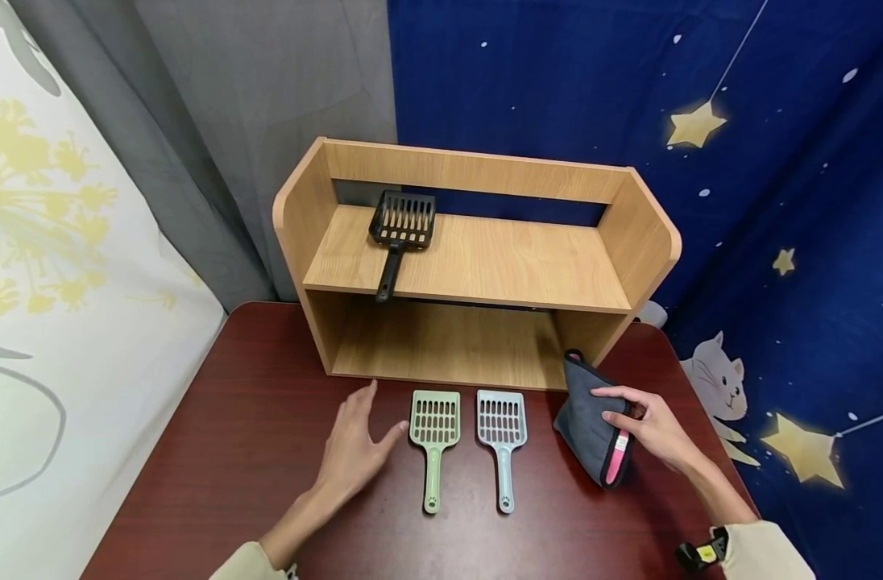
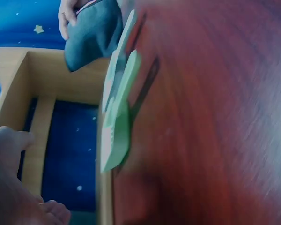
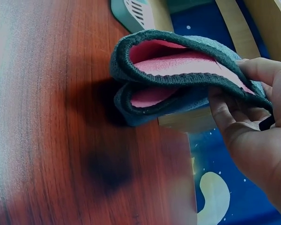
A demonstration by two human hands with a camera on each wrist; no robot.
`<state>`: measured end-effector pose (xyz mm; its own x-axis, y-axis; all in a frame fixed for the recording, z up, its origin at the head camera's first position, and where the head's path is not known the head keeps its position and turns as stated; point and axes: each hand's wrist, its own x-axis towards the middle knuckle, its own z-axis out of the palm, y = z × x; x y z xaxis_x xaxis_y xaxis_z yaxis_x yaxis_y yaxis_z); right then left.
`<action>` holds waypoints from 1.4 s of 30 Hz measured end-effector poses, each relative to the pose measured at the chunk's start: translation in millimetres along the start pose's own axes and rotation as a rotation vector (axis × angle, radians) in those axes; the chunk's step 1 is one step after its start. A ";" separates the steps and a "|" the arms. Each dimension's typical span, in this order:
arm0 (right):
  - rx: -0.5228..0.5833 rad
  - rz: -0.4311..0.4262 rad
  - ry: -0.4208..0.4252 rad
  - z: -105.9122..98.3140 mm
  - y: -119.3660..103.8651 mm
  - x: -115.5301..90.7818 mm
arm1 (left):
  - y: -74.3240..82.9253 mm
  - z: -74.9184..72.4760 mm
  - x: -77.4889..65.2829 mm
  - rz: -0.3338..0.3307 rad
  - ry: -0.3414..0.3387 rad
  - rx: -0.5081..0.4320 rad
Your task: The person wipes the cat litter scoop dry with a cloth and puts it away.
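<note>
Right hand [image 1: 657, 428] pinches the folded grey cloth [image 1: 585, 420] between thumb and fingers at its dark-edged, pink-lined end; cloth sits right of the pale-blue slotted scoop [image 1: 504, 463], by the right front of the two-tier wooden shelf [image 1: 514, 262]; contact with the surface [image 1: 231, 459] cannot be told. Left hand [image 1: 354, 451] holds nothing, fingers spread, thumb just beside the green slotted scoop [image 1: 433, 463]; black slotted scoop [image 1: 394, 256] lies on the upper tier. Judged step: handling the cloth; next move likely calls for a steady pinch, clear of the pale-blue scoop.
</note>
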<state>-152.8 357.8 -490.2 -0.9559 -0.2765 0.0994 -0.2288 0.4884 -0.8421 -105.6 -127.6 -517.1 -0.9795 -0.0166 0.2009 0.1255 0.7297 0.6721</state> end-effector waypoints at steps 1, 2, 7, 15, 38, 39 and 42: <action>0.002 -0.003 0.001 0.7 0.6 0.0 | 0.1 5.1 -2.0 -0.022 -0.029 0.008; 0.002 -0.005 0.002 1.5 1.3 -0.2 | 0.5 9.7 -3.9 -0.037 -0.057 0.011; 0.013 -0.004 0.002 6.3 4.1 -2.0 | 0.8 29.5 -13.1 -0.093 -0.158 0.009; 0.035 0.001 -0.005 9.2 5.5 -2.6 | 11.6 57.2 -18.3 -0.093 -0.189 -0.059; 0.032 0.028 -0.013 15.3 8.3 -0.9 | 15.4 87.0 -3.9 -0.005 -0.135 0.081; 0.032 0.027 -0.011 15.2 8.1 -0.8 | 14.2 86.3 -3.7 0.008 -0.133 0.097; 0.035 0.023 -0.010 14.5 7.8 -0.5 | 10.6 83.2 -2.7 0.027 -0.133 0.149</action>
<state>-151.4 349.7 -504.5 -0.9588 -0.2740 0.0751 -0.2005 0.4654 -0.8621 -114.7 -63.0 -569.8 -0.9895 0.0877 0.1147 0.1369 0.8220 0.5528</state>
